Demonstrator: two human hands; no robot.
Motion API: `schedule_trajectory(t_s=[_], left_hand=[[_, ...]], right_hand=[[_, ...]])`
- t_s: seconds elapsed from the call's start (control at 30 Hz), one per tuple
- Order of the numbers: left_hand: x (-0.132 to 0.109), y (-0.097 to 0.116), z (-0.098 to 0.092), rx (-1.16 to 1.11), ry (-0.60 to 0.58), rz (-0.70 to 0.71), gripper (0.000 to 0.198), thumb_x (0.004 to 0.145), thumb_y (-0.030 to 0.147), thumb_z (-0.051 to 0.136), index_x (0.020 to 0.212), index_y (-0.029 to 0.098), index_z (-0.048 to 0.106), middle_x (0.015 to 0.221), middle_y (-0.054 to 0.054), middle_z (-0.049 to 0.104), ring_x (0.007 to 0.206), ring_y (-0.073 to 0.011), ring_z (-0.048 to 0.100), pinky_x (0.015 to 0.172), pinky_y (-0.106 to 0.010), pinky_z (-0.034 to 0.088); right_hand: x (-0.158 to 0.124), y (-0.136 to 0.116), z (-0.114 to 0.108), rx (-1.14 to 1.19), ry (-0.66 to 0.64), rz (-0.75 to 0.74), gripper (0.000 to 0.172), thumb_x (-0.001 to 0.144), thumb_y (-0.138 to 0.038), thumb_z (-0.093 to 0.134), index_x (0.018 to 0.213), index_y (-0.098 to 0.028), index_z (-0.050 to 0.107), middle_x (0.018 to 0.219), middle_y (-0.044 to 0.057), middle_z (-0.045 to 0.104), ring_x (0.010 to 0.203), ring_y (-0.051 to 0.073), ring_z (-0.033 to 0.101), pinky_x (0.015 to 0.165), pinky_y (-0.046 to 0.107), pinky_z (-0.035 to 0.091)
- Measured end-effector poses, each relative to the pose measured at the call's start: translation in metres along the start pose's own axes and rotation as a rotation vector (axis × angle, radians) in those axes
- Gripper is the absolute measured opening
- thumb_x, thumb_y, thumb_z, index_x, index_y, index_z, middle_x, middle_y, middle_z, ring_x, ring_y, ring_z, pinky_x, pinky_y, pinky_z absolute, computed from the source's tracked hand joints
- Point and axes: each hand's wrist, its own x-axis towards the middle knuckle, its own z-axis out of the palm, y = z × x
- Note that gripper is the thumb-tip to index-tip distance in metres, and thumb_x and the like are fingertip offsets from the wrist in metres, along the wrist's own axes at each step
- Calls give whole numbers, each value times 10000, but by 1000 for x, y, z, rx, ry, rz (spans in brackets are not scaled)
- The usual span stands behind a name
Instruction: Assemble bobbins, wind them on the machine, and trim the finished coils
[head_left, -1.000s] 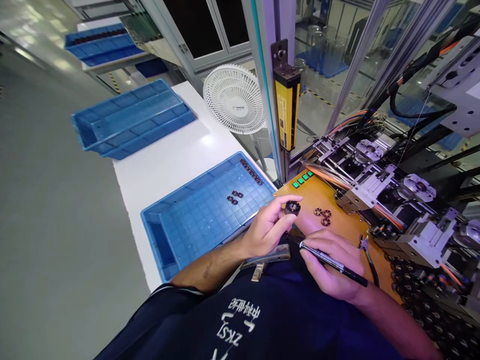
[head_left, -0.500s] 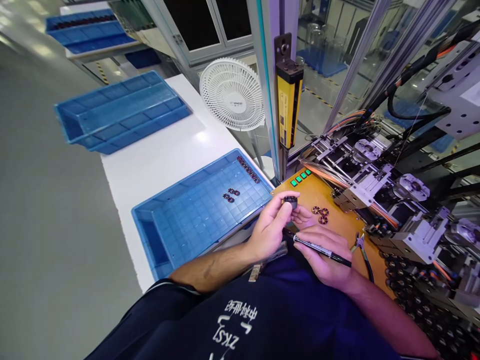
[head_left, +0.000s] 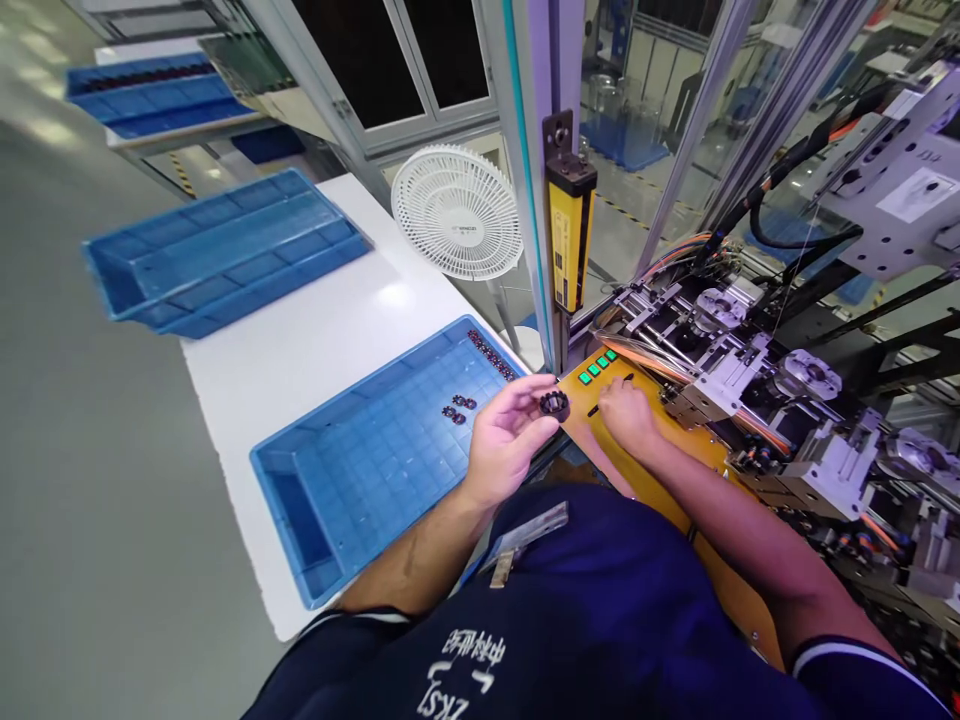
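A dark, toothed ring-shaped part [head_left: 554, 404] sits between the thumb and fingers of my left hand [head_left: 504, 440], held just above the near corner of the orange work surface. My right hand [head_left: 628, 414] is down on that surface, its fingers closed around a black marker pen [head_left: 594, 410]. Both dark ends of the pen stick out from under the fingers. The small ring parts seen earlier on the orange surface are hidden behind my right hand and forearm. To the left, several similar ring parts [head_left: 459, 410] lie in a blue tray [head_left: 352, 530].
Green square buttons [head_left: 598, 366] line the far end of the orange surface [head_left: 675, 480]. A machine with metal fixtures [head_left: 806, 375] stands at right. Beyond the tray are a white fan [head_left: 457, 212], a yellow sensor bar [head_left: 570, 240] and another blue bin [head_left: 225, 260] on the white table [head_left: 300, 360].
My right hand has moved forward with the marker, from near my body down onto the orange surface. The left hand has shifted slightly left, still holding the ring part. The view has shifted a little.
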Motion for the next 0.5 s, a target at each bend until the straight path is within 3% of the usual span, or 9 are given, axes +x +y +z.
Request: schedule_trajectory(t_s=[0.1, 0.23, 0.4, 0.5], left_hand=[[-6, 0, 5, -228, -44, -145, 351, 712, 401, 837, 982, 191, 754, 814, -39, 740, 718, -129, 675, 708, -239, 537], [-6, 3, 9, -367, -81, -287, 361, 759, 430, 796, 999, 163, 757, 817, -66, 747, 664, -124, 655, 665, -247, 520], [-8, -1, 19, -388, -122, -385, 385, 775, 418, 788, 1052, 167, 694, 804, -39, 734, 702, -122, 659, 667, -223, 509], [-11, -7, 25, -357, -182, -417, 323, 803, 381, 769, 1023, 191, 630, 786, -2, 713, 673, -105, 643, 656, -212, 504]], right_hand=[[14, 0, -5, -12, -6, 13, 255, 950, -295, 609, 1108, -95, 624, 1066, 94, 657, 945, 183, 657, 828, 365, 574], [-12, -6, -49, 63, 55, -104, 237, 967, -207, 529, 1153, -100, 631, 1109, 141, 668, 1041, 209, 645, 917, 353, 549], [-62, -22, -116, 567, 299, -491, 286, 938, -244, 589, 1212, -170, 616, 1258, 131, 601, 1187, 210, 579, 1017, 369, 501], [-72, -23, -132, 722, 231, -555, 200, 945, -176, 557, 1112, -155, 664, 1280, 154, 575, 1209, 206, 569, 1016, 374, 497]])
